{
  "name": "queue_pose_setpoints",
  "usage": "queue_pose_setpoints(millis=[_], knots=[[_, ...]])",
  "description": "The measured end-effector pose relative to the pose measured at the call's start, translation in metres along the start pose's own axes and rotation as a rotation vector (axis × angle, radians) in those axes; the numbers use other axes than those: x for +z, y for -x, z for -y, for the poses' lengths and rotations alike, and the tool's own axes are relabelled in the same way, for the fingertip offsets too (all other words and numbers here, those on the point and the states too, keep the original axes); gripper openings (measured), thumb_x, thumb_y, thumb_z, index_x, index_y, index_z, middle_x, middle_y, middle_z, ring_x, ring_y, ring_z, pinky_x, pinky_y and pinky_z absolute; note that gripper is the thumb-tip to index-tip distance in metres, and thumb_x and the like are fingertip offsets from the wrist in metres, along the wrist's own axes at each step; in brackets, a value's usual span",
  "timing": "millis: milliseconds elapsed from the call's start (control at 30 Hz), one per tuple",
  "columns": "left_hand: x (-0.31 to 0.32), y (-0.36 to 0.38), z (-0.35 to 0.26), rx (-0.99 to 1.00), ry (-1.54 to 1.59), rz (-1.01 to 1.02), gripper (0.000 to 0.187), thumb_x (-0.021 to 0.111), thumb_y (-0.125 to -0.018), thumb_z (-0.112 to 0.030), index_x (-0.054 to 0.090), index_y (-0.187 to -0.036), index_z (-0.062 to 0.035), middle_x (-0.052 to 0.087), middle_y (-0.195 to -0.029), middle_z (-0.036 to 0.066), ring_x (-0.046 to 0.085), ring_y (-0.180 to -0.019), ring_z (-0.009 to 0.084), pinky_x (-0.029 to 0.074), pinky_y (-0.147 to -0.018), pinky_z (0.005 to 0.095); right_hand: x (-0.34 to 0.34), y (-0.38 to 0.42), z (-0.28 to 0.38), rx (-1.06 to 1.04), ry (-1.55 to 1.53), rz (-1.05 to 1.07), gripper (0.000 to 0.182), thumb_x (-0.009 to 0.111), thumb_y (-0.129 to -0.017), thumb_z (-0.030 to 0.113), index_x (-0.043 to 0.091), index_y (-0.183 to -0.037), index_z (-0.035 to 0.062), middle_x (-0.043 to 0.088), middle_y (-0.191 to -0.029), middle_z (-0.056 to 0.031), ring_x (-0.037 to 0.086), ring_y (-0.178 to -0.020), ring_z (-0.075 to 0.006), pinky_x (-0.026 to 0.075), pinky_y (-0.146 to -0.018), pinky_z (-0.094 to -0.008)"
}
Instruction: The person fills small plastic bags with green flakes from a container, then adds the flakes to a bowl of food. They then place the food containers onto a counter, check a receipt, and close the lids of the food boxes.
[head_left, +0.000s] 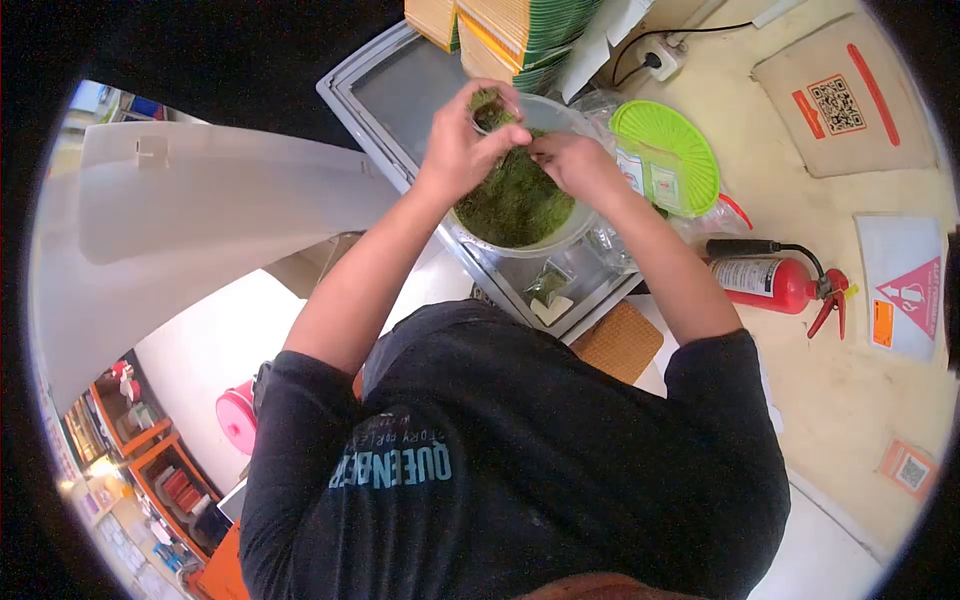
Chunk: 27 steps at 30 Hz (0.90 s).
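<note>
A round clear tub [560,240] on a glass-topped counter holds a heap of green shredded, herb-like material [515,205]. Above its far left part, my left hand [468,140] is curled round a small clear cup [490,118] with some of the green material inside. My right hand [578,165] is over the tub's right side, its fingers pinched together close to my left thumb; what lies between them is too small to make out. A small clear bag [548,283] with green contents lies on the glass just in front of the tub.
A bright green ribbed lid [675,145] and plastic bags lie right of the tub. Behind it stand stacked yellow-green packets [530,45]. A red fire extinguisher [785,283] is at the right by the wall. A brown woven mat [618,342] lies near the counter's front corner.
</note>
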<state>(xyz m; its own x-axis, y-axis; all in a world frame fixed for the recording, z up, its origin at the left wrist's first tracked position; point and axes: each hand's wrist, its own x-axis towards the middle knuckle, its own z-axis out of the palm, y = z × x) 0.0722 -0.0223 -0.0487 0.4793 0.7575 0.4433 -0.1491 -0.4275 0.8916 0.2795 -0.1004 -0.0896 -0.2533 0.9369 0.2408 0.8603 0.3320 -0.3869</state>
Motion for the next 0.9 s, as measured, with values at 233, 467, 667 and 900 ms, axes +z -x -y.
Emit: queue_pose_setpoints(millis=[233,467,667,900], knots=[[-0.015,0.015,0.004,-0.12,0.085,-0.009,0.068,0.085,-0.079,-0.048,0.057,-0.119,0.0007,0.068,-0.101,0.007,0.065,-0.097,0.0158,0.05,-0.09,0.0307,0.052,0.013,0.008,-0.039,0.025,0.591,0.012,0.066,-0.082,0.011,0.072,-0.091,0.0073,0.071,-0.087,-0.017,0.069,-0.084,-0.0385,0.056,-0.078,-0.0481],[-0.025,0.032,0.004,-0.097,0.184,-0.038,0.052,0.087,-0.08,-0.023,0.059,-0.117,0.0007,0.07,-0.097,0.007,0.066,-0.093,0.015,0.053,-0.087,0.0302,0.016,0.005,0.02,0.327,-0.561,0.769,0.011,0.069,-0.091,0.015,0.07,-0.092,0.0043,0.073,-0.08,-0.0095,0.072,-0.075,-0.0195,0.056,-0.069,-0.0322],[-0.034,0.033,0.006,-0.135,0.251,-0.045,0.049,0.086,-0.081,-0.018,0.059,-0.117,0.0009,0.069,-0.097,0.007,0.065,-0.095,0.0147,0.053,-0.087,0.0307,-0.019,0.02,0.004,0.6,-1.104,0.404,0.014,0.067,-0.097,0.015,0.065,-0.102,0.0029,0.072,-0.089,-0.0085,0.072,-0.082,-0.0151,0.056,-0.074,-0.0256],[-0.018,0.025,0.0,-0.17,0.105,0.013,0.05,0.089,-0.075,-0.011,0.059,-0.113,0.0012,0.067,-0.095,0.006,0.063,-0.094,0.0149,0.051,-0.09,0.0314,-0.071,0.039,0.026,0.704,-1.303,-0.369,0.011,0.067,-0.097,0.01,0.064,-0.102,0.0007,0.071,-0.091,-0.0107,0.072,-0.084,-0.0175,0.058,-0.073,-0.027]])
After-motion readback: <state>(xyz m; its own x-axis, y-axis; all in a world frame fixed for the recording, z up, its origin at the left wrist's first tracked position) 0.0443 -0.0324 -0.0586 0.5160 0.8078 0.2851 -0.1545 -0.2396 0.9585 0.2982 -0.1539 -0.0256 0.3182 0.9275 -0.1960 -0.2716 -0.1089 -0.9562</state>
